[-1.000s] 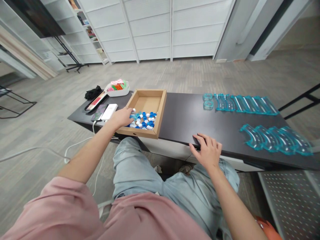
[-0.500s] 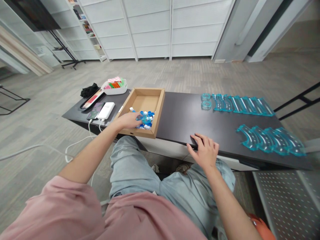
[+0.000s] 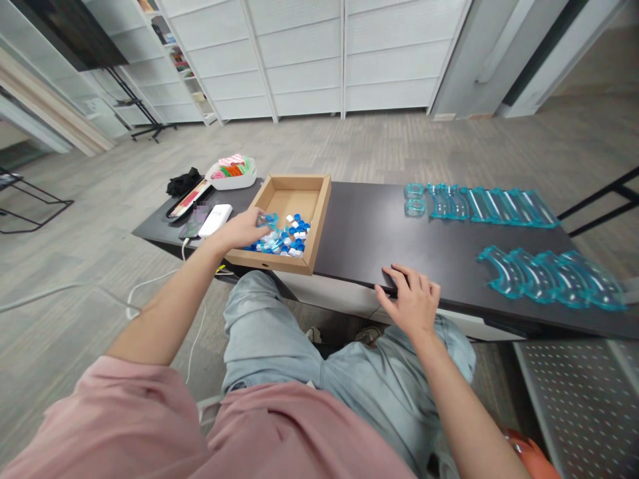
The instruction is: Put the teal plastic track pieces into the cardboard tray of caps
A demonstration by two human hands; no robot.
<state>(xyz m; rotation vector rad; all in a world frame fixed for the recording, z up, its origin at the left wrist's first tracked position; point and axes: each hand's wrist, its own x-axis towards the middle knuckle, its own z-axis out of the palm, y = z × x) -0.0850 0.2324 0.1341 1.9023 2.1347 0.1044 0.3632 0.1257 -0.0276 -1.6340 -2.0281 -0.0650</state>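
A shallow cardboard box (image 3: 319,211) sits on the dark table (image 3: 379,233) and holds several small blue and white pieces (image 3: 292,241). My left hand (image 3: 240,229) reaches over the box's left wall, its fingers closed on a clear teal piece (image 3: 268,220) above the pile. My right hand (image 3: 412,298) rests flat on the table's near edge, fingers spread, holding nothing. Two rows of clear teal curved track pieces lie to the right, a far row (image 3: 482,205) and a near row (image 3: 552,277).
Left of the box lie a white power bank (image 3: 215,220), a phone (image 3: 192,223), a white tray of coloured items (image 3: 233,172) and a black cloth (image 3: 184,181). White cables hang off the table's left end. A perforated metal surface (image 3: 584,406) is at the lower right.
My left hand moved within the box, first right over the pile, then back toward the left wall, now pinching a teal piece. My right hand stayed put.
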